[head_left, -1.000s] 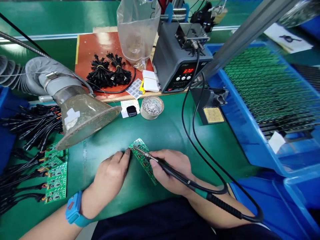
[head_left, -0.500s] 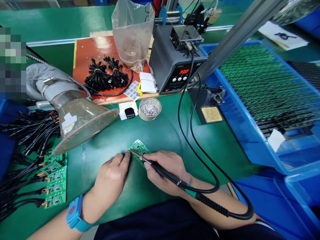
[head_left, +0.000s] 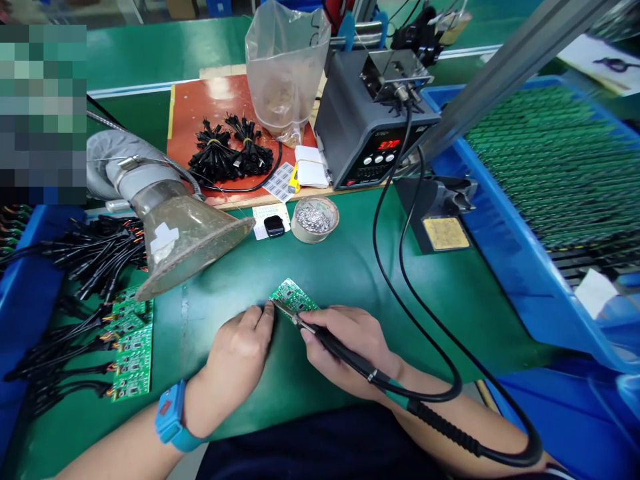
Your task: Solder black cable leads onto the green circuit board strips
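A green circuit board [head_left: 291, 293] lies at an angle on the green mat in front of me. My right hand [head_left: 346, 343] is closed round a soldering iron [head_left: 345, 352], its tip resting at the board's left edge. My left hand [head_left: 243, 350] sits against that same edge, fingers pressed together close to the tip. Whatever those fingers hold is too small or hidden to make out. A blue wrist strap [head_left: 173, 417] circles my left wrist. The iron's cable loops from the soldering station [head_left: 373, 123], whose red display is lit.
On the left, boards [head_left: 134, 360] with black cables [head_left: 95, 267] lie below a fume funnel [head_left: 193, 240]. A round tin [head_left: 315, 219] of metallic shavings and an iron stand [head_left: 435, 207] are beyond my hands. A blue bin [head_left: 505, 260] full of boards fills the right side.
The whole view has swung slightly left, so everything appears further right. Both hands, the iron and the board keep nearly the same places relative to one another.
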Available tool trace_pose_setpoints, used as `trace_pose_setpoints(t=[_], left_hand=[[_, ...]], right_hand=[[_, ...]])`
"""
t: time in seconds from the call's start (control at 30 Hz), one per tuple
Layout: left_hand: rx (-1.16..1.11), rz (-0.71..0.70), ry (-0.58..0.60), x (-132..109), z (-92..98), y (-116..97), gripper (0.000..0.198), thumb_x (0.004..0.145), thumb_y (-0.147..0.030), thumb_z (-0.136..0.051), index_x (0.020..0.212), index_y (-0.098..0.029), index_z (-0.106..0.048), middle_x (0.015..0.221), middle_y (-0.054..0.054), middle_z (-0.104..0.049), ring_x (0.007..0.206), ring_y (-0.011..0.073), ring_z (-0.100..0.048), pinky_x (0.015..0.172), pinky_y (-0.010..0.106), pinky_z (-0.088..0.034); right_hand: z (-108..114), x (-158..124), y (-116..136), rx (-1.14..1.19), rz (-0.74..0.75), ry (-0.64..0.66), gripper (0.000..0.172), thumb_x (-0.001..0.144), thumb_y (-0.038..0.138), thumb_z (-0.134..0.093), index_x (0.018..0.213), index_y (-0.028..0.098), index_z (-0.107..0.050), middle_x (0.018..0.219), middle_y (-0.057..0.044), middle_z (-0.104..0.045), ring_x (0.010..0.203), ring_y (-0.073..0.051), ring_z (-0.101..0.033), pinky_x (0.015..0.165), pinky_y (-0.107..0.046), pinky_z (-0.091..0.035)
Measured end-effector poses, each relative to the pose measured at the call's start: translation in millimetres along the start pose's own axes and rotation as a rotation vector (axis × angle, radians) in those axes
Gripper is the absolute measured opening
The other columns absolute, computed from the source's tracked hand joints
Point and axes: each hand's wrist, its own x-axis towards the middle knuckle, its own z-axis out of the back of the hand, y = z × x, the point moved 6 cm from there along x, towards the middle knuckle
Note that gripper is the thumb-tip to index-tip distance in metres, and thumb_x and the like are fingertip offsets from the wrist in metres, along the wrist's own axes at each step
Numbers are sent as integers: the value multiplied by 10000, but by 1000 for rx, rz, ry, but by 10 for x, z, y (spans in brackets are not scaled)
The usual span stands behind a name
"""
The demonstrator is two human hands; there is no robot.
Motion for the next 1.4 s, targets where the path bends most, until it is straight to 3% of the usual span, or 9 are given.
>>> trace_pose_setpoints(t=[0.4,0.63,0.9,1.1,1.27,1.4], left_hand=[[75,-13,33,15,20,-45,359,916,34,-419,1223,-5,-601,836,109,-674,628,218,-663,534,335,-609],[114,-5,61,33,11,-59,384,893,48,-419,1218,-19,-611,821,92,-666,620,209,-656,533,325,-603],[98,29,124,12,-42,-20,410,907,18,-419,1268,-59,-596,844,89,-658,615,207,-650,537,322,-598],[132,32,118,27,-25,-6,368,922,1,-421,1217,-80,-625,825,78,-663,623,192,-655,542,284,-571],[89,88,93,24,-48,20,285,961,-67,-461,1175,-132,-638,791,56,-669,597,183,-652,521,268,-519],[-23,218,110,32,-53,80,154,986,-170,-524,1113,-167,-610,824,49,-710,611,189,-682,530,270,-492]], right_hand=[[-11,0,-5,2,2,34,174,906,121,-597,1041,217,-650,757,-11,-740,593,-152,-697,605,-275,-600],[140,-54,-69,-3,-59,-102,168,917,161,-628,1055,224,-700,801,-12,-760,659,-171,-731,656,-285,-627],[104,-28,-100,30,-72,-100,171,951,186,-625,1104,212,-697,812,-21,-760,655,-164,-721,641,-281,-619],[37,-32,-153,108,-124,-105,199,970,189,-635,1161,205,-687,1021,-67,-784,867,-191,-764,810,-310,-637],[27,-36,-254,257,-319,-71,200,1020,285,-604,1194,212,-668,924,-31,-778,809,-171,-761,738,-277,-626],[-1,81,-236,171,-205,27,282,1025,295,-597,1297,222,-613,1047,-50,-776,930,-184,-762,828,-300,-624]])
